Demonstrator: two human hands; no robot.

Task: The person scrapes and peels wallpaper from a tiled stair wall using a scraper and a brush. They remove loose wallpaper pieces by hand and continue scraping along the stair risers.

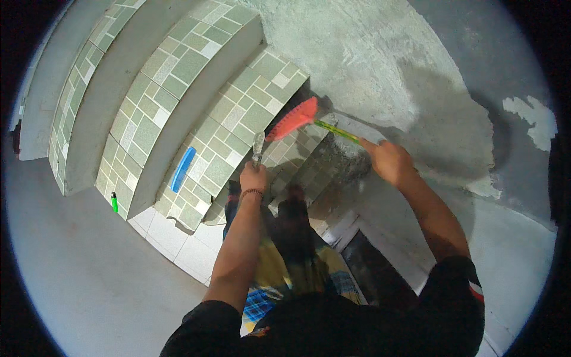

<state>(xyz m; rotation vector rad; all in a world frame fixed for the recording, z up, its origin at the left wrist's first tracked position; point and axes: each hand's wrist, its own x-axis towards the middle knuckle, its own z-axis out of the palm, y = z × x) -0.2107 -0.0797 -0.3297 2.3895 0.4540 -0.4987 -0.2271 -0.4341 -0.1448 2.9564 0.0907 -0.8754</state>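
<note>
My right hand [391,162] is closed around the thin yellow-green handle [336,128] of a small hand brush. Its red-orange bristle head [294,119] is over the edge of the lowest tiled steps. My left hand [254,177] grips a short grey, shiny object [258,147] with a rounded upper end, whose kind I cannot make out. That end points away from me, near the lower end of the bristles. A dark patch lies behind the brush head; whether it is shadow or a thing, I cannot tell.
Green-tiled steps [190,56] climb to the left. On them lie a blue comb [182,169] and a green lighter [115,202]. A rough, patchy wall [357,53] rises on the right. My feet stand on the lower tiles, beside a dark opening [375,268].
</note>
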